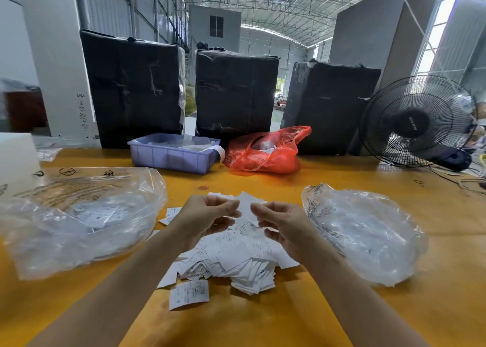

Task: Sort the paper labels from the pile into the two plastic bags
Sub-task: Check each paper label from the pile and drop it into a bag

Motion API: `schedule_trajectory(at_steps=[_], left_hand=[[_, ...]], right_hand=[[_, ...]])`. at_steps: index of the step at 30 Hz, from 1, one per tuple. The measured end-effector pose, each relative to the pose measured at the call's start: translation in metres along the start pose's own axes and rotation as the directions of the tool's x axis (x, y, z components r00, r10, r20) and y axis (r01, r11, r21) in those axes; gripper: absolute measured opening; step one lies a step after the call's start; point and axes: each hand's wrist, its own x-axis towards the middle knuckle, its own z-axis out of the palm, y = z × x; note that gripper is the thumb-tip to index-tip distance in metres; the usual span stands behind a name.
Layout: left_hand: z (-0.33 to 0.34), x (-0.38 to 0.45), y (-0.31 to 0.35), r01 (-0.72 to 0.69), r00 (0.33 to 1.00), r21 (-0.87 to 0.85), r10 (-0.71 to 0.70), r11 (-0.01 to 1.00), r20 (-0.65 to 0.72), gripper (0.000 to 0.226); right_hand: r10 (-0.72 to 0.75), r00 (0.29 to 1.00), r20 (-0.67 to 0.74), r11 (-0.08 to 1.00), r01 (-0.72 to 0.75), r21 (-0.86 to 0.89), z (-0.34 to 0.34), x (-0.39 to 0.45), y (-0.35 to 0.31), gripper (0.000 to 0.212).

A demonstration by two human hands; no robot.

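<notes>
On the yellow table [263, 320] the pile of paper labels [236, 257] sits at centre frame between two clear plastic bags – left bag [79, 220], right bag [368, 236] – mouths likely open for dropping, while left hand [207, 215] and right hand [284, 225] hover above, fingers curled; whether they pinch a label, I cannot tell.

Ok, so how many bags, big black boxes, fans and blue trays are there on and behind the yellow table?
Clear plastic bags: 2, the left bag and the right bag
Red bag: 1
Black wrapped boxes: 3, left, middle, right
Fan: 1
Blue tray: 1
Total: 8
</notes>
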Motion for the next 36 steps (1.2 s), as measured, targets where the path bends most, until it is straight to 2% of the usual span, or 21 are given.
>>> schedule_trajectory(at_steps=[2, 4, 6, 9, 12, 14, 16, 17, 18, 20, 22, 24, 26, 28, 32, 34, 36], left_hand=[[-0.002, 0.000, 0.000, -0.011, 0.996, 0.046, 0.007, 0.999, 0.084, 0.046], [-0.003, 0.000, 0.001, -0.054, 0.987, 0.124, 0.034, 0.991, 0.159, 0.054], [-0.003, 0.000, 0.000, -0.101, 0.975, 0.174, 0.063, 0.980, 0.211, 0.052], [-0.005, 0.001, -0.002, -0.110, 0.974, 0.213, 0.063, 0.971, 0.216, 0.042], [-0.004, 0.001, -0.005, -0.094, 0.980, 0.240, 0.048, 0.966, 0.193, 0.027], [-0.004, 0.004, -0.007, -0.071, 0.990, 0.241, 0.038, 0.968, 0.138, 0.014], [-0.006, 0.006, -0.008, -0.049, 0.997, 0.235, 0.032, 0.971, 0.076, 0.009], [-0.008, 0.008, -0.009, -0.042, 0.998, 0.226, 0.031, 0.973, 0.049, 0.010], [-0.010, 0.009, -0.010, -0.037, 0.999, 0.209, 0.032, 0.977, 0.029, 0.010], [-0.011, 0.009, -0.011, -0.034, 0.999, 0.159, 0.034, 0.987, 0.002, 0.012], [-0.011, 0.009, -0.011, -0.027, 0.999, 0.144, 0.029, 0.989, -0.013, 0.014], [-0.010, 0.009, -0.012, -0.017, 0.999, 0.151, 0.021, 0.988, -0.024, 0.016], [-0.008, 0.009, -0.012, -0.003, 0.999, 0.159, 0.009, 0.987, -0.036, 0.020], [-0.007, 0.009, -0.013, 0.010, 0.999, 0.168, -0.003, 0.986, -0.039, 0.024], [-0.006, 0.009, -0.015, 0.008, 1.000, 0.177, -0.003, 0.984, -0.031, 0.021], [-0.004, 0.008, -0.015, -0.003, 1.000, 0.154, 0.007, 0.988, -0.024, 0.016], [-0.003, 0.008, -0.015, -0.008, 1.000, 0.119, 0.011, 0.993, -0.024, 0.018]], right_hand=[[-0.019, 0.999, 0.040, 0.998, 0.021, -0.055, 0.001, 0.000, 0.001, 0.028], [-0.025, 0.995, 0.097, 0.995, 0.034, -0.095, 0.001, -0.001, 0.002, 0.030], [-0.009, 0.990, 0.144, 0.992, 0.027, -0.126, 0.001, 0.000, 0.004, 0.029], [0.003, 0.985, 0.170, 0.990, 0.021, -0.139, 0.001, 0.001, 0.005, 0.028], [-0.056, 0.990, 0.131, 0.982, 0.078, -0.171, 0.001, 0.001, 0.000, 0.035], [-0.189, 0.982, -0.001, 0.909, 0.175, -0.379, -0.007, 0.003, -0.004, 0.047], [-0.311, 0.947, -0.084, 0.668, 0.155, -0.728, -0.022, 0.006, -0.006, 0.050], [-0.287, 0.954, -0.083, 0.550, 0.093, -0.830, -0.030, 0.007, -0.007, 0.048], [-0.197, 0.978, -0.066, 0.478, 0.037, -0.878, -0.036, 0.006, -0.007, 0.046], [0.078, 0.997, -0.030, 0.406, -0.059, -0.912, -0.040, 0.002, -0.006, 0.054], [0.264, 0.965, 0.008, 0.334, -0.084, -0.939, -0.038, 0.000, -0.005, 0.073], [0.309, 0.950, 0.042, 0.280, -0.049, -0.959, -0.035, 0.000, -0.004, 0.076], [0.296, 0.952, 0.079, 0.243, 0.004, -0.970, -0.037, 0.001, -0.005, 0.062], [0.267, 0.960, 0.088, 0.259, 0.017, -0.966, -0.042, 0.002, -0.007, 0.040], [0.165, 0.986, 0.022, 0.437, -0.053, -0.898, -0.055, 0.003, -0.009, 0.020], [0.085, 0.995, -0.050, 0.663, -0.094, -0.743, -0.060, 0.005, -0.010, 0.018], [0.100, 0.994, -0.047, 0.874, -0.111, -0.473, -0.061, 0.005, -0.010, 0.012]])
